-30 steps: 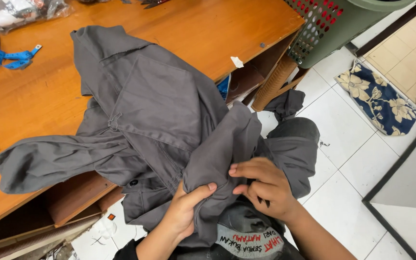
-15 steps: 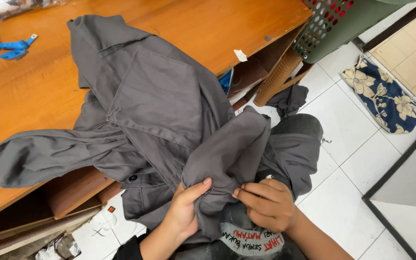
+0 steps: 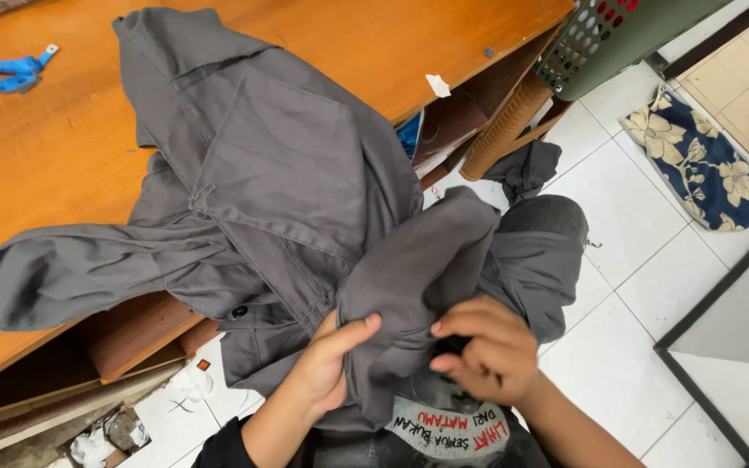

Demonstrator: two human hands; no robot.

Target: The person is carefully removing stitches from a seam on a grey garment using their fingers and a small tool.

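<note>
A grey shirt with a chest pocket and dark buttons lies spread over the wooden table, one sleeve stretched to the left and its lower part hanging off the front edge. My left hand grips a bunched fold of that grey cloth from the left, thumb on top. My right hand pinches the same fold from the right with curled fingers. Both hands sit low in the head view, above my lap.
A blue strap lies at the table's far left. A green perforated basket stands at the upper right beside a wooden table leg. A blue floral mat lies on the white tiled floor.
My right hand has slid down and curled tighter on the fold. The bunched cloth has risen slightly between both hands. The view has shifted a little.
</note>
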